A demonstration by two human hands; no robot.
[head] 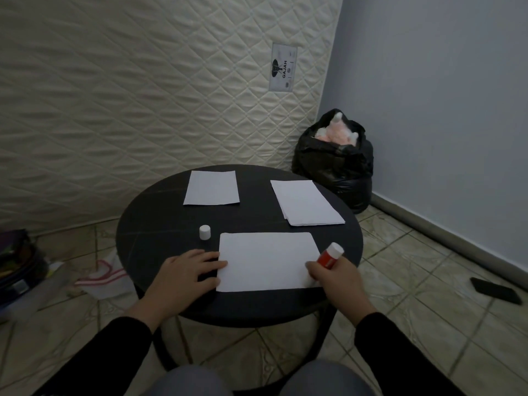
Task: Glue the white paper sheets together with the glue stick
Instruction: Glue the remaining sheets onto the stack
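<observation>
Glue stick [329, 255] lower end hidden inside the right hand [337, 277], mattress label [283, 67] small print unreadable, dark clutter [17, 261] cut off at left edge

Dim, flat light all round, the white sheet [267, 260] glowing brightest against the dark table [160, 224], soft shadows only, edges bowing with wide-angle distortion, corners murky and slightly blurred.

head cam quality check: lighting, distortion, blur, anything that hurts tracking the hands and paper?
Head view: dim, flat light, no glare; near white sheet stands out on the dark round table. Wide-angle bends the mattress and floor edges. Left hand, right hand and glue stick slightly soft, outlines readable.
</observation>
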